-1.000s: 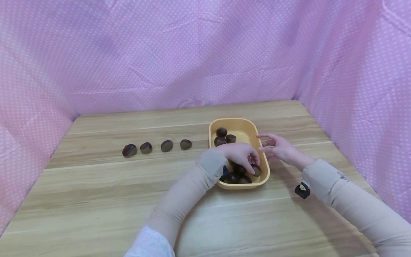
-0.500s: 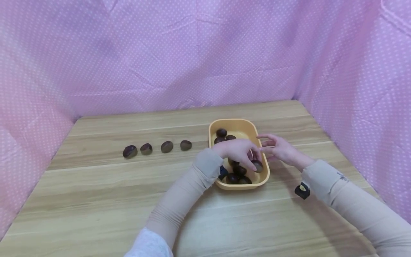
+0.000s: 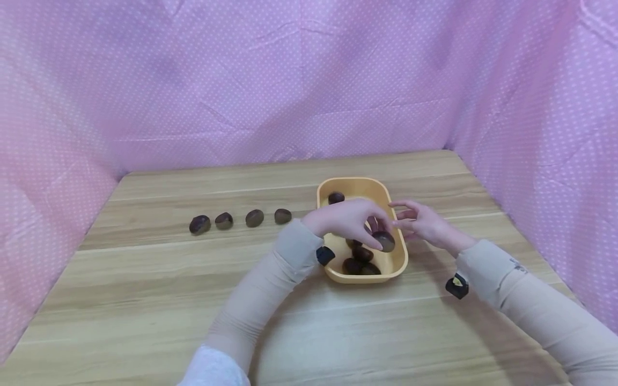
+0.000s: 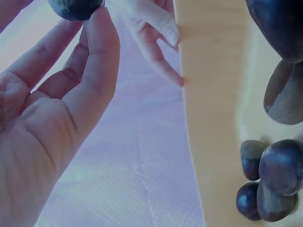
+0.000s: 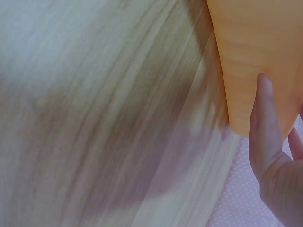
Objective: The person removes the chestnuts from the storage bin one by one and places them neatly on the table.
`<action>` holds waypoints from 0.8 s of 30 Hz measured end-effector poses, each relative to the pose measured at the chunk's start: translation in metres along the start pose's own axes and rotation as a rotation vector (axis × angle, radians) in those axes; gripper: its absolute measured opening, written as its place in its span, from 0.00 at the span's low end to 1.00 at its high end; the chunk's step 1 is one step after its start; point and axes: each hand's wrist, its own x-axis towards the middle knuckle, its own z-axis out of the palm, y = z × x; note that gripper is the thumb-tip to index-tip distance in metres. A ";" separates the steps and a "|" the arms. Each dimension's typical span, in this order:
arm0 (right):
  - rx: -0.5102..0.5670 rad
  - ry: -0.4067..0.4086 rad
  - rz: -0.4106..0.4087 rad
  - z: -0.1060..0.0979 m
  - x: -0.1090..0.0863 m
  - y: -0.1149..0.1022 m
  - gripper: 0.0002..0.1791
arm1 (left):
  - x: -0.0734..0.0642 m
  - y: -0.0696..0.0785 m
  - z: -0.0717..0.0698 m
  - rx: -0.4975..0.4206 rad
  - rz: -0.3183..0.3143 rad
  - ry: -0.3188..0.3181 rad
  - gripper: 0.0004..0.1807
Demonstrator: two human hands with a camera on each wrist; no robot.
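Observation:
My left hand point(image 3: 350, 220) pinches a dark brown chestnut point(image 3: 384, 242) between thumb and fingers over the yellow plastic box point(image 3: 404, 262). The left wrist view shows the same chestnut point(image 4: 75, 8) at the fingertips, its top cut off by the frame. Several other chestnuts point(image 3: 362, 254) lie inside the box, some of them hidden under my left hand. On the box's right side, my right hand point(image 3: 427, 225) rests its extended fingertips against the wall. In the right wrist view one finger point(image 5: 265, 109) lies along the outer wall of the box point(image 5: 255, 42).
To the left of the box, several chestnuts point(image 3: 254, 218) stand spaced apart in a row on the wood-grain table point(image 3: 145, 300). A pink dotted cloth point(image 3: 270, 91) hangs behind the table and along both sides.
My left hand has lifted the chestnut from among the others in the box and shifted slightly up and left. My right hand has stayed at the box's side.

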 end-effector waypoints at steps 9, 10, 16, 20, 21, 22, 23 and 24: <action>0.008 0.014 -0.005 0.000 0.000 0.002 0.33 | -0.021 -0.003 0.001 -0.019 0.000 0.092 0.14; 0.010 0.014 -0.005 0.000 0.000 0.002 0.33 | -0.025 -0.004 0.001 -0.026 -0.004 0.106 0.14; 0.013 0.024 0.002 0.001 0.001 0.000 0.34 | -0.046 -0.013 -0.001 -0.002 -0.050 0.175 0.14; -0.003 0.035 0.011 -0.001 0.001 -0.001 0.34 | -0.059 -0.022 -0.002 -0.042 -0.073 0.247 0.16; -0.004 0.036 0.017 -0.001 0.001 -0.001 0.34 | -0.063 -0.025 -0.002 -0.058 -0.080 0.271 0.16; -0.005 0.035 0.020 -0.001 0.001 0.000 0.34 | -0.067 -0.028 -0.002 -0.071 -0.089 0.297 0.17; -0.007 0.033 0.024 -0.001 0.002 0.000 0.34 | -0.071 -0.031 -0.001 -0.083 -0.096 0.323 0.17; -0.013 0.032 0.029 -0.001 0.002 0.000 0.34 | -0.075 -0.035 -0.001 -0.088 -0.107 0.350 0.18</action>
